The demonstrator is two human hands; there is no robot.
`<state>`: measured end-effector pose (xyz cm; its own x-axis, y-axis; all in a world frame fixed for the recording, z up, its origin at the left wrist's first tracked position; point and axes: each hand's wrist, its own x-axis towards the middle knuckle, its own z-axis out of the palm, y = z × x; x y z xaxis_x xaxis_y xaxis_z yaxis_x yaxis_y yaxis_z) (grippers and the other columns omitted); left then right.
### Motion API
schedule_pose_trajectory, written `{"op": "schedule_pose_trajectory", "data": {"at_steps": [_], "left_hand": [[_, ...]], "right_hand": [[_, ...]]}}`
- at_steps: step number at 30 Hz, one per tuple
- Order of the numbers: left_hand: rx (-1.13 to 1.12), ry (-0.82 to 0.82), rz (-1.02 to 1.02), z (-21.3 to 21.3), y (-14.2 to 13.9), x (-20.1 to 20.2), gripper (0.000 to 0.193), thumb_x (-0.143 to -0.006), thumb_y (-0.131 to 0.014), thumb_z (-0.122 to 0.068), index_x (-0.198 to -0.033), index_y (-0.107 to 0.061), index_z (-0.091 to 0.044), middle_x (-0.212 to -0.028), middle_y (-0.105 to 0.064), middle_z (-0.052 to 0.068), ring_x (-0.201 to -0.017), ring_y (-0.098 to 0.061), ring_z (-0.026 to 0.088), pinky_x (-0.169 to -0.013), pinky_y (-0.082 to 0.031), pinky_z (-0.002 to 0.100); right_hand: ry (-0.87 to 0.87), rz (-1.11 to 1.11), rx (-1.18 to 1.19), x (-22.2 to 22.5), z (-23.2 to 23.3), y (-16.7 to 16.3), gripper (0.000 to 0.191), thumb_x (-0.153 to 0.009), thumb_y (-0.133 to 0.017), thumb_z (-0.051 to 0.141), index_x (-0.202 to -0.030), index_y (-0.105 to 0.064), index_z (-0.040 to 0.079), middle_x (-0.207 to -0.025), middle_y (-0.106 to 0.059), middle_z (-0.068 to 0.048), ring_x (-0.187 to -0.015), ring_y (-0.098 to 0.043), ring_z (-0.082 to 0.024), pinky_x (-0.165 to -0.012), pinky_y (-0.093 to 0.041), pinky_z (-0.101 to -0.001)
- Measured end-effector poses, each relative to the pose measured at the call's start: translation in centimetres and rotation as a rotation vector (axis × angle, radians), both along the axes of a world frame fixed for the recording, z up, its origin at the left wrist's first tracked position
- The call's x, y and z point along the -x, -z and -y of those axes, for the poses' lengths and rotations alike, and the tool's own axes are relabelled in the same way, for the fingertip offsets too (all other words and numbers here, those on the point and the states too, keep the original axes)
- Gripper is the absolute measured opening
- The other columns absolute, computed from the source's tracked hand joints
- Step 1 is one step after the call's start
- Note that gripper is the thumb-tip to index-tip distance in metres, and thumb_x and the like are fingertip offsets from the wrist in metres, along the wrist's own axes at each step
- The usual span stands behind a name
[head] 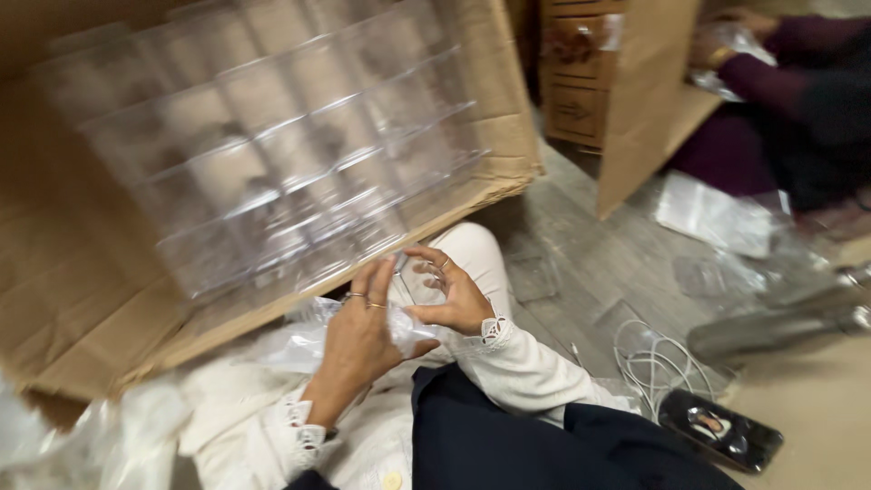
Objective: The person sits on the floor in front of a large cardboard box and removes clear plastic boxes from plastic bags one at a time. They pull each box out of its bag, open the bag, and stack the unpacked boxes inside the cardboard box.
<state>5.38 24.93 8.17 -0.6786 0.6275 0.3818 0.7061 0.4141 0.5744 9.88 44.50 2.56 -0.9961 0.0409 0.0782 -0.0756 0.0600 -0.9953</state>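
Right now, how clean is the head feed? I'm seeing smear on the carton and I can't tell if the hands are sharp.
Head view: motion blur smears the cardboard carton and its clear plastic containers; left hand and right hand are sharper, holding a small clear piece whose edges wash out; soft glare on the plastic bags; right side dimmer, phone readable.

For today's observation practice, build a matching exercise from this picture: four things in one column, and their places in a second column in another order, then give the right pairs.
Things:
1. clear container
2. phone
3. white cable
4. cardboard box

Places:
A. coiled on the floor beside the phone
B. between the left hand and right hand
C. open, full of clear jars, upper left
D. flat on the floor, lower right

Pairs: 1-B, 2-D, 3-A, 4-C
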Motion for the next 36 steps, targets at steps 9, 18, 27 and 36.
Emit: {"op": "schedule_pose_trajectory", "data": {"at_steps": [9, 18, 27, 36], "left_hand": [[0.013, 0.193, 0.098, -8.1, 7.1, 0.9, 0.116, -0.054, -0.096, -0.044, -0.148, -0.038, -0.009, -0.137, -0.049, 0.020, -0.108, -0.064, 0.042, -0.079, -0.058, 0.048], [0.032, 0.107, 0.175, -8.5, 9.0, 0.7, 0.119, -0.051, -0.097, -0.044, -0.145, -0.034, -0.008, -0.138, -0.046, 0.021, -0.103, -0.064, 0.043, -0.076, -0.057, 0.049], [0.013, 0.269, 0.407, -2.4, 3.2, 2.2, 0.113, -0.049, -0.094, -0.041, -0.145, -0.045, -0.008, -0.129, -0.062, 0.018, -0.121, -0.063, 0.035, -0.101, -0.049, 0.043], [-0.010, 0.161, 0.684, 9.2, 3.0, -0.2, 0.120, -0.055, -0.095, -0.048, -0.150, -0.041, 0.000, -0.140, -0.058, 0.017, -0.133, -0.056, 0.028, -0.109, -0.044, 0.039]], "right_hand": [[0.116, 0.156, 0.178, -2.4, -7.6, 6.8, 0.085, -0.067, -0.090, 0.013, -0.144, -0.052, 0.014, -0.127, -0.057, -0.005, -0.118, -0.053, -0.021, -0.103, -0.046, -0.0376], [0.131, 0.152, 0.017, -2.3, -7.3, 8.3, 0.086, -0.071, -0.091, 0.022, -0.147, -0.052, 0.017, -0.133, -0.054, -0.008, -0.121, -0.054, -0.021, -0.107, -0.044, -0.0356], [-0.209, -0.267, -0.555, -3.8, -5.6, -0.2, 0.112, -0.066, -0.097, 0.038, -0.155, -0.038, 0.005, -0.159, -0.031, -0.026, -0.148, -0.035, -0.044, -0.118, -0.034, -0.0470], [-0.402, -0.329, -0.306, -2.5, 4.7, -0.4, 0.092, -0.070, -0.093, 0.033, -0.148, -0.050, 0.010, -0.145, -0.051, -0.016, -0.139, -0.053, -0.033, -0.118, -0.043, -0.0429]]}}
